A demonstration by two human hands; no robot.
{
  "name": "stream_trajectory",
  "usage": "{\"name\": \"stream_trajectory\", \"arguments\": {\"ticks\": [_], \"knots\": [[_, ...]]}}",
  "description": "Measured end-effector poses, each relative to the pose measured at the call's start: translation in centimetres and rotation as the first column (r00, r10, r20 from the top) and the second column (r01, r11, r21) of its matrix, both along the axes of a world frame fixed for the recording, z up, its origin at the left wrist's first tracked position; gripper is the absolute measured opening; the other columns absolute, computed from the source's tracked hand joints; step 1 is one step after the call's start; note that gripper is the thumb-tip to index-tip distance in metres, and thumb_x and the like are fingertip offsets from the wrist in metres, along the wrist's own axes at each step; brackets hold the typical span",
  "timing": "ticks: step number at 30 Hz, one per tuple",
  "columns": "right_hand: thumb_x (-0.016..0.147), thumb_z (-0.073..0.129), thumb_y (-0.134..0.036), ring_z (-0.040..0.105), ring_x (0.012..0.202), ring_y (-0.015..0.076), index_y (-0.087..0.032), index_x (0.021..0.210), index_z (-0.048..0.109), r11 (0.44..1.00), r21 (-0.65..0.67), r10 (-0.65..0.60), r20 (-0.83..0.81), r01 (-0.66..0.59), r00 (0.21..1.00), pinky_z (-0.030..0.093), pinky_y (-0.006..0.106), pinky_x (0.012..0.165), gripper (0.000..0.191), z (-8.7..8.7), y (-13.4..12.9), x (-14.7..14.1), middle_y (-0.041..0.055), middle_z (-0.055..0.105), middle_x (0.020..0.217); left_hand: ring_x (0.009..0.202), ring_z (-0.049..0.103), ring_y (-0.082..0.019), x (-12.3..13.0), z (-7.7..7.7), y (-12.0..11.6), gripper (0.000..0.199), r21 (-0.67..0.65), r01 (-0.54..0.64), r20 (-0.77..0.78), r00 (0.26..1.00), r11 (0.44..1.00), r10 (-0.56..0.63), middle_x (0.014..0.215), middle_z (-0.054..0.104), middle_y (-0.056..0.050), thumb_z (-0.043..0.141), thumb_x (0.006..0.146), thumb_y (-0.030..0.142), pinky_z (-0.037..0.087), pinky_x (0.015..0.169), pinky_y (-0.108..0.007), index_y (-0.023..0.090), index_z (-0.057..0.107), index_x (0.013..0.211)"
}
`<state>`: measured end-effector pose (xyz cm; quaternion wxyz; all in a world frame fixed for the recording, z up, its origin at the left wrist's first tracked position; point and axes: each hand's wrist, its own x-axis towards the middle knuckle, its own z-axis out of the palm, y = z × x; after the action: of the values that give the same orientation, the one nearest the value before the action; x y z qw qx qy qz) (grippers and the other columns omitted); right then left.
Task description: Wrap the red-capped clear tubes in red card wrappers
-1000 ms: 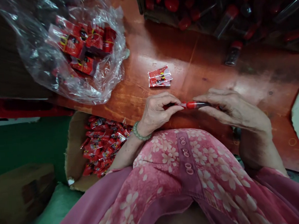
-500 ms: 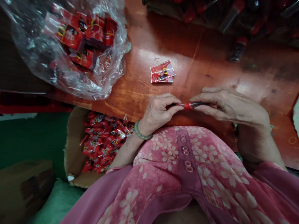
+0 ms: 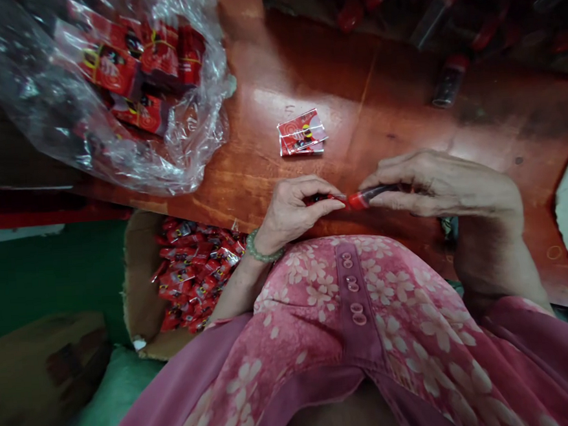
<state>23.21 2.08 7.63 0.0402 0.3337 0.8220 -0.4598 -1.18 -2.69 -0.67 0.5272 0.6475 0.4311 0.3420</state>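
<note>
My left hand (image 3: 293, 211), with a beaded bracelet (image 3: 263, 247) at the wrist, pinches a small red printed wrapper (image 3: 320, 199), mostly covered by the fingers. Opposite it, my right hand (image 3: 430, 180) grips a dark tube with a red cap (image 3: 361, 198), its red end pointing at the wrapper. Fingertips and tube sit just above the table edge near my body, with a small gap between wrapper and cap. Beyond my hands lies a short stack of flat red printed wrappers (image 3: 302, 135).
A clear plastic bag (image 3: 201, 147) at the far left holds banded bundles of red wrappers. A cardboard box (image 3: 140, 281) below the table edge contains many red packets. Red-capped tubes (image 3: 437, 7) fill a dark container at the back right; one tube (image 3: 449, 83) lies by it.
The tube's red end has come away from the wrapper in my left hand, leaving a gap. My right hand has shifted slightly right and tilted the tube. The whole view has shifted a little.
</note>
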Motion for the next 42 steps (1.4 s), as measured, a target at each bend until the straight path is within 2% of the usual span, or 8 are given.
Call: {"name": "stream_trajectory", "arguments": {"ticks": [7, 14, 21, 25, 28, 32, 37, 42], "knots": [[0.101, 0.048, -0.036, 0.067, 0.076, 0.0166, -0.019, 0.103, 0.076, 0.993, -0.055, 0.106, -0.007, -0.106, 0.994, 0.048, 0.029, 0.071, 0.033, -0.6, 1.2, -1.0, 0.0036, 0.077, 0.089, 0.069, 0.068, -0.012, 0.0, -0.2, -0.1, 0.019, 0.000, 0.037, -0.009, 0.999, 0.999, -0.037, 0.081, 0.079, -0.005, 0.078, 0.083, 0.035, 0.051, 0.067, -0.024, 0.017, 0.079, 0.083], [0.101, 0.050, -0.035, 0.066, 0.074, 0.0157, -0.021, 0.102, 0.077, 0.993, -0.017, 0.118, 0.047, -0.117, 0.992, 0.048, 0.029, 0.072, 0.030, -1.3, 1.0, -2.2, 0.0026, 0.076, 0.086, 0.072, 0.071, -0.015, -0.2, -0.3, 0.0, 0.026, -0.130, 0.108, 0.007, 0.994, 0.986, -0.108, 0.083, 0.080, -0.006, 0.075, 0.085, 0.042, 0.053, 0.070, -0.025, 0.016, 0.081, 0.087], [0.102, 0.047, -0.035, 0.071, 0.096, 0.0212, -0.020, 0.122, 0.073, 0.998, 0.041, -0.043, -0.059, 0.045, 0.997, 0.052, 0.033, 0.086, 0.036, -1.6, 0.4, -2.5, 0.0079, 0.078, 0.112, 0.062, 0.064, -0.013, -0.3, -0.7, 1.4, 0.047, -0.351, 0.119, 0.116, 0.990, 0.929, -0.084, 0.076, 0.078, -0.006, 0.076, 0.078, 0.060, 0.048, 0.060, -0.024, 0.014, 0.080, 0.081], [0.097, 0.057, -0.038, 0.072, 0.096, 0.0205, -0.017, 0.126, 0.072, 0.991, -0.071, -0.122, -0.197, 0.110, 0.973, 0.054, 0.032, 0.085, 0.039, -2.9, -0.1, -2.3, 0.0074, 0.078, 0.115, 0.059, 0.061, -0.010, -0.3, -0.5, 2.0, 0.049, -0.465, 0.113, 0.145, 0.988, 0.878, -0.051, 0.070, 0.075, -0.004, 0.080, 0.072, 0.062, 0.045, 0.059, -0.023, 0.013, 0.079, 0.077], [0.094, 0.063, -0.041, 0.071, 0.088, 0.0184, -0.017, 0.120, 0.075, 0.944, -0.236, -0.287, -0.254, 0.229, 0.924, 0.055, 0.031, 0.080, 0.038, -4.2, -0.6, -2.1, 0.0053, 0.079, 0.104, 0.059, 0.060, -0.008, 0.0, -0.8, 2.0, 0.052, -0.535, 0.050, 0.210, 0.975, 0.844, 0.076, 0.071, 0.073, -0.002, 0.085, 0.066, 0.062, 0.046, 0.059, -0.021, 0.012, 0.078, 0.080], [0.090, 0.069, -0.046, 0.064, 0.072, 0.0130, -0.017, 0.119, 0.075, 0.805, -0.439, -0.547, -0.290, 0.399, 0.785, 0.051, 0.025, 0.065, 0.041, -5.7, -1.3, -2.0, 0.0022, 0.075, 0.091, 0.067, 0.069, -0.014, 0.0, -1.2, 1.1, 0.065, -0.684, 0.001, 0.358, 0.871, 0.730, 0.335, 0.083, 0.076, -0.004, 0.083, 0.063, 0.071, 0.056, 0.062, -0.025, 0.015, 0.074, 0.095], [0.089, 0.073, -0.043, 0.059, 0.065, 0.0093, -0.018, 0.118, 0.073, 0.674, -0.581, -0.701, -0.307, 0.457, 0.644, 0.049, 0.022, 0.058, 0.038, -6.6, -2.0, -2.4, 0.0007, 0.073, 0.088, 0.089, 0.078, -0.026, -0.1, -0.8, -0.3, 0.064, -0.775, 0.137, 0.468, 0.781, 0.616, 0.414, 0.088, 0.079, -0.010, 0.088, 0.058, 0.068, 0.062, 0.079, -0.033, 0.015, 0.074, 0.093], [0.091, 0.071, -0.042, 0.062, 0.071, 0.0110, -0.017, 0.116, 0.074, 0.677, -0.544, -0.716, -0.333, 0.495, 0.613, 0.052, 0.023, 0.064, 0.036, -6.9, -2.6, -3.5, 0.0020, 0.074, 0.092, 0.078, 0.075, -0.015, 1.3, -0.5, -0.6, 0.045, -0.814, -0.003, 0.379, 0.756, 0.581, 0.534, 0.086, 0.079, -0.004, 0.095, 0.059, 0.047, 0.060, 0.072, -0.024, 0.016, 0.077, 0.085]]}}
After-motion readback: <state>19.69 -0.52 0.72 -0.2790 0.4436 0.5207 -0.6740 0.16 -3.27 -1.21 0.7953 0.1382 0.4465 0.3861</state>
